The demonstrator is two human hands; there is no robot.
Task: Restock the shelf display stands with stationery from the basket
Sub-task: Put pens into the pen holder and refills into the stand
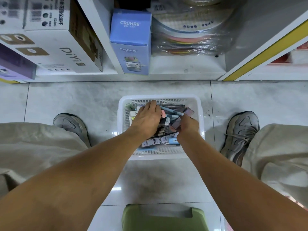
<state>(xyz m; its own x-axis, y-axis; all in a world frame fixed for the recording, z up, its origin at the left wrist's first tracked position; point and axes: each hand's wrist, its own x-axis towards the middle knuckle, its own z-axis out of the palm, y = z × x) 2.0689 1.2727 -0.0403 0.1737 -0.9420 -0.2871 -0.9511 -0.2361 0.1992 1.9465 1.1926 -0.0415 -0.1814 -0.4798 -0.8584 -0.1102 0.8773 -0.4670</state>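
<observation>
- Nearest the person, this side of the basket [122,130], a green stool [164,217] pokes up from the bottom edge, cut off there.
- The white lattice basket sits on the tiled floor between two grey shoes, holding a jumble of stationery: labelled flat packs [154,142] at its near end, pale blue pens [172,112] toward the far end.
- The left hand [146,119] lies flat over the heap, fingers extended and spread, gripping nothing I can see.
- The right hand [188,125], on the basket's right side, has its fingers curled round a small mauve pack [179,121].
- These pieces look light and stiff, the wrappers likely slick; I'd pinch a pack by its edges, a pen by the barrel.
- Under both hands the pile is hidden, and the labels are too small to read.
- Beyond the basket, the low shelf [186,70] carries a blue carton [131,42]; no display stands show.
</observation>
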